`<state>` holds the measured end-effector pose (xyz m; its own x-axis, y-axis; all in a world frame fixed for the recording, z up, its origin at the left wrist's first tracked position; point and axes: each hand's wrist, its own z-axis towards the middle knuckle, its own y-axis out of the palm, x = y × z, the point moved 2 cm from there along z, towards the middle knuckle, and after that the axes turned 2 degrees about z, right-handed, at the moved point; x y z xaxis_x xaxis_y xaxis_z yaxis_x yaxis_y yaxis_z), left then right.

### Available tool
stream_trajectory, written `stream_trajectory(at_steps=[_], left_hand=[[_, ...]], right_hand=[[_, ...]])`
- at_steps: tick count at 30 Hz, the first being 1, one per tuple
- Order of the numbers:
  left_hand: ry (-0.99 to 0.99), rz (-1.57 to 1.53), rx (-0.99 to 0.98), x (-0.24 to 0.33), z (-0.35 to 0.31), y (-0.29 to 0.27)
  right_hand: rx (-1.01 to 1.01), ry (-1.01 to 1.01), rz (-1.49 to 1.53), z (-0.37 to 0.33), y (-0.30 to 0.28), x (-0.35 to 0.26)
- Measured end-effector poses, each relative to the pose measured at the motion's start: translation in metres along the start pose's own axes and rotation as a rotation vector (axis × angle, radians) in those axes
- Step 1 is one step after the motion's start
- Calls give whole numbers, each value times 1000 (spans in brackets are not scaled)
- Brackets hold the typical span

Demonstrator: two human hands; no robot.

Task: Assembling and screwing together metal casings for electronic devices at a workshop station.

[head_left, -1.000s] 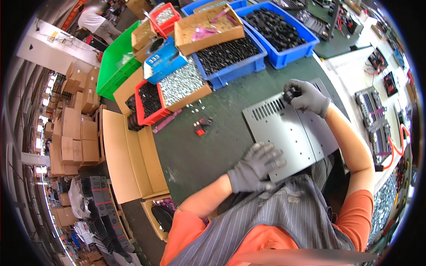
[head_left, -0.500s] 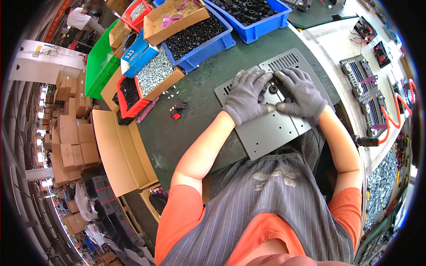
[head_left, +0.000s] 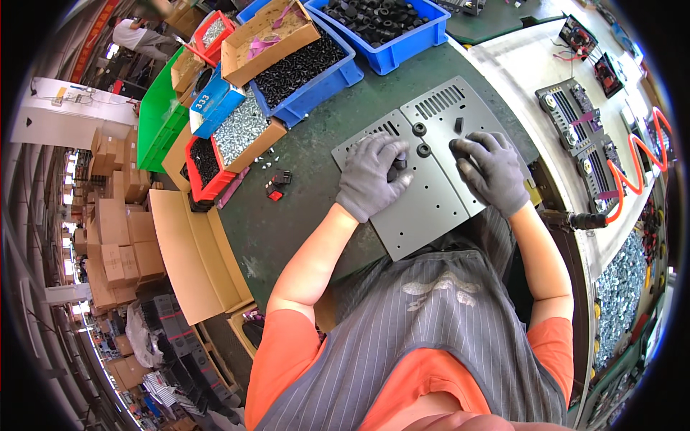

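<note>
Two grey metal plates with vent slots and small holes lie side by side, the left plate (head_left: 424,215) and the right plate (head_left: 467,97). Loose black rubber feet rest on them: one rubber foot (head_left: 419,129) and another rubber foot (head_left: 423,151) near the seam, plus a third rubber foot (head_left: 458,124) standing on its edge. My gloved left hand (head_left: 370,176) curls over the left plate, its fingers closed round black rubber feet. Above the right plate my gloved right hand (head_left: 492,172) has its fingers bent, with a black rubber foot at the fingertips.
Beyond the plates stand a blue bin (head_left: 381,54) of black rubber parts and a blue bin (head_left: 287,111) of black screws. Silver screws fill a cardboard box (head_left: 251,144) at left. A red-black switch (head_left: 277,187) lies on the green table. An orange coiled hose (head_left: 636,165) hangs at right.
My hands have moved apart from the plates' middle, uncovering rubber feet along the seam. The left now grips rubber feet; the right has drawn back over the right plate.
</note>
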<state>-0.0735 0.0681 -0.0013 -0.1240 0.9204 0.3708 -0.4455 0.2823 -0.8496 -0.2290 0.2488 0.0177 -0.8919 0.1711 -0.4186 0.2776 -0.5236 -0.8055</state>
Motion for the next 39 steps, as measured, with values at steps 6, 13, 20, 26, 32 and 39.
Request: stream_trajectory(at_steps=[6,13,20,26,32,39], left_hand=[[-14,-206,325,-30,-23,-25],[-400,-374,338,-62,-60,-25],[-342,-232,265,-58,-54,-26],[-326,-235,263,-60,-55,-26],[-300,-215,285,-60,-53,-26],[-149,0,434,-61,-53,-67]], right_hand=[[114,118,216,0,-6,7],[-56,463,541,72,6,43],[72,517,904,176,5,29],[-313,320,-121,116,29,15],[-240,359,126,67,18,36],[-298,547,964,57,35,28]])
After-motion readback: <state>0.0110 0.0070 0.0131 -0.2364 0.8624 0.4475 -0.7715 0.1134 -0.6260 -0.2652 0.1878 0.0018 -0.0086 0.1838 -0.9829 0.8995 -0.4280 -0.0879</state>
